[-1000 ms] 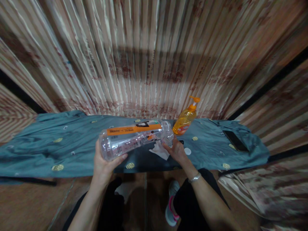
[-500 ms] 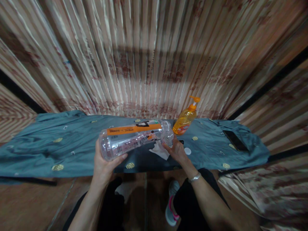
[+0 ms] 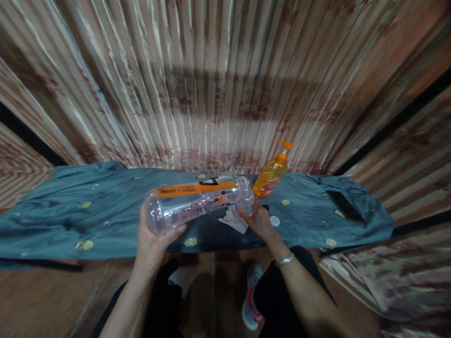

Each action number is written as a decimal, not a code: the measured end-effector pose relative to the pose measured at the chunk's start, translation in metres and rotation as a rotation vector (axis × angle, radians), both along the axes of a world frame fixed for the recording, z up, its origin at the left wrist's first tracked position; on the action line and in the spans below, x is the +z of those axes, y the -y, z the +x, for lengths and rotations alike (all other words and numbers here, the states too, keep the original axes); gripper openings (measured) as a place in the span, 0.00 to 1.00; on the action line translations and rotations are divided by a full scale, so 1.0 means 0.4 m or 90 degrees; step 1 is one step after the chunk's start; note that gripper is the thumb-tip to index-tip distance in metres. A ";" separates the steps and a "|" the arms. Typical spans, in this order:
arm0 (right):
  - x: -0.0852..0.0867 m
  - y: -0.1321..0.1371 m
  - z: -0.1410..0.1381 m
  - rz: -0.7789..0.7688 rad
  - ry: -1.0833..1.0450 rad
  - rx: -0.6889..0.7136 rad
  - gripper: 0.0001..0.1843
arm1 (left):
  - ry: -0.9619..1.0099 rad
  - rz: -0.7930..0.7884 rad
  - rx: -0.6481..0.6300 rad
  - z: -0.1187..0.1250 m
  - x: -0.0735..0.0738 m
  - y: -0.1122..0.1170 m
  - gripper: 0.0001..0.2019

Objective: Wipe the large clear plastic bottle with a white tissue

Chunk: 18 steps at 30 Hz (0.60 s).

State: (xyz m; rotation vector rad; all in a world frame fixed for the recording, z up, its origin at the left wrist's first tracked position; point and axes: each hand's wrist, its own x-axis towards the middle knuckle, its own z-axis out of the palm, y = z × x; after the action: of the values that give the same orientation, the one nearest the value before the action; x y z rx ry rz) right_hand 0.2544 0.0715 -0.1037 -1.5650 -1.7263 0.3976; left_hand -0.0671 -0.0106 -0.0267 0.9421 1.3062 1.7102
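A large clear plastic bottle [image 3: 197,203] with an orange label lies sideways in the air above the table's front edge. My left hand [image 3: 151,237] grips its base end from below, thumb across the bottom. My right hand [image 3: 259,219] is closed on the neck end at the right. Just under the bottle, between my hands, a white cloth or tissue [image 3: 234,219] lies on the teal tablecloth [image 3: 88,211]. A small white round cap [image 3: 275,221] sits on the cloth beside my right hand.
An orange pump bottle of soap [image 3: 271,176] stands at the back, right of centre. A dark phone [image 3: 344,205] lies near the table's right end. A striped curtain hangs close behind. My legs and a shoe show below the table edge.
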 end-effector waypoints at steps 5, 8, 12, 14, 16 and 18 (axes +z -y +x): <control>-0.003 -0.001 0.001 0.004 -0.002 -0.002 0.34 | -0.006 0.010 -0.006 -0.003 -0.004 0.000 0.62; 0.003 0.000 -0.003 -0.002 -0.004 0.000 0.33 | -0.012 -0.002 0.016 0.007 0.005 0.001 0.63; 0.012 0.002 -0.007 -0.027 0.009 -0.019 0.32 | -0.012 -0.004 0.021 0.017 0.017 0.002 0.64; 0.012 0.001 -0.005 -0.027 0.013 -0.013 0.32 | -0.004 -0.005 0.024 0.021 0.023 0.002 0.65; 0.008 0.000 -0.002 -0.017 0.014 -0.004 0.33 | 0.002 -0.012 0.022 0.024 0.028 0.001 0.65; 0.003 -0.001 0.000 -0.006 0.013 0.000 0.34 | 0.009 -0.015 0.025 0.027 0.033 0.002 0.66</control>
State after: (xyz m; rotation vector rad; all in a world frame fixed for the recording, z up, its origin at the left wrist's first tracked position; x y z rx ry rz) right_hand 0.2545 0.0720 -0.1024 -1.5810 -1.7418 0.3928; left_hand -0.0563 -0.0113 -0.0137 0.8940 1.3406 1.7239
